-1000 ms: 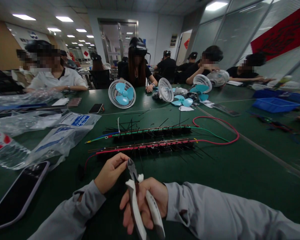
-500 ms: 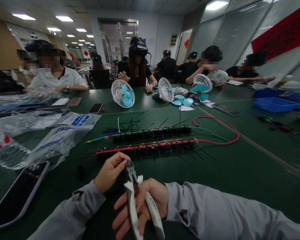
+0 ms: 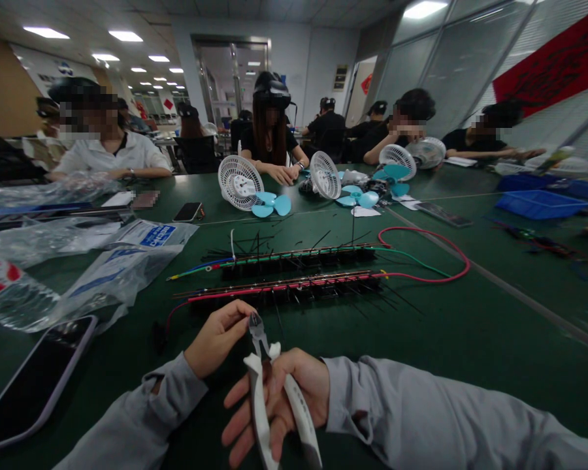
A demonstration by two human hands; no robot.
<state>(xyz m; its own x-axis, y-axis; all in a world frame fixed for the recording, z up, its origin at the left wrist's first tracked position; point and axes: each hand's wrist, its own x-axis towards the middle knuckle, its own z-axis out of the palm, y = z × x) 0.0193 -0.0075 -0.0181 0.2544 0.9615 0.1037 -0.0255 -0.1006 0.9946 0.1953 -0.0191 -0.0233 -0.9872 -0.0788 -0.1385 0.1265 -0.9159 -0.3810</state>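
Observation:
My right hand (image 3: pixel 294 385), palm up with fingers loosely spread, supports the white-handled diagonal cutters (image 3: pixel 259 398), whose two handles stand apart across the palm. Their metal jaws point up and away from me, toward my left fingertips. My left hand (image 3: pixel 220 336) is closed in a pinch right at the jaw tips; whatever lies between thumb and forefinger is too small to make out. Just beyond both hands lie two long wired strips, the nearer strip (image 3: pixel 294 284) with a red wire and the farther strip (image 3: pixel 294 253) with a green wire. Black cable-tie tails stick out from both.
A phone (image 3: pixel 34 385), a water bottle (image 3: pixel 14 300) and plastic bags (image 3: pixel 122 261) are on my left. Across the green table, fan cages (image 3: pixel 240 183) and blue fan blades (image 3: pixel 272 204) lie before seated co-workers. Blue trays (image 3: pixel 541 204) stand at the right.
Across the table, a blue fan blade has gone from its white cage onto the tabletop, and that co-worker's hands have come together. My hands and the cutters have barely moved.

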